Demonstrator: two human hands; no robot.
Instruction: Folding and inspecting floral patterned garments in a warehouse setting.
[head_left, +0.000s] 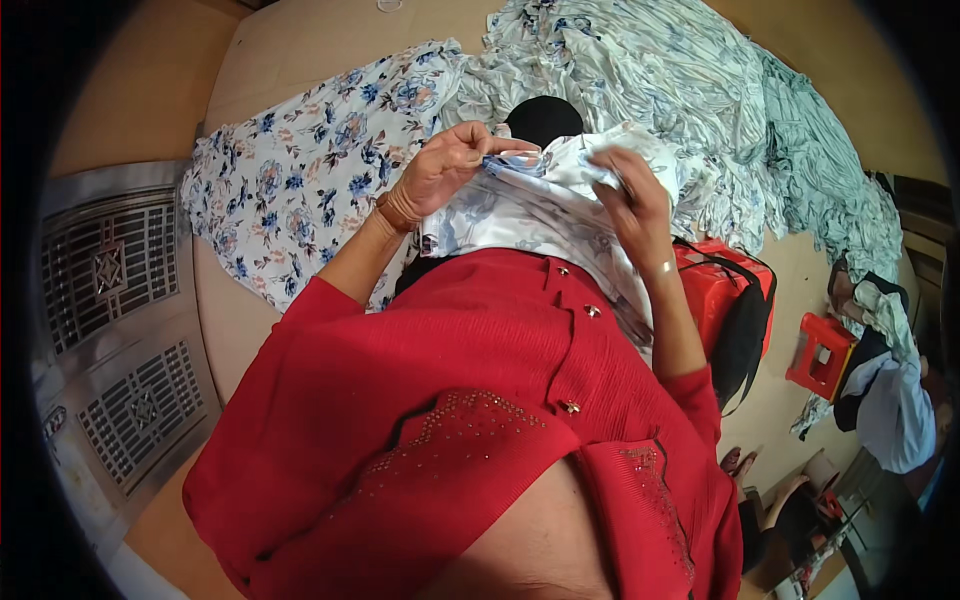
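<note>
A white garment with a pale blue floral print (517, 217) lies over my lap. My left hand (452, 166) pinches a folded, bluish edge of it between thumb and fingers. On the other side my right hand (634, 202) is bent over the same cloth and somewhat blurred; a small pale bit shows at its fingertips, and whether it grips that cannot be told. Just beyond the hands is a round black thing (545, 120), partly covered by the cloth.
White fabric with blue flowers (300, 176) spreads over the floor at left. Heaped pale floral cloth (637, 67) and greenish cloth (810, 150) lie ahead and right. A red container (701, 289) with a black bag (739, 345) and a red stool (817, 356) stand right, near other people.
</note>
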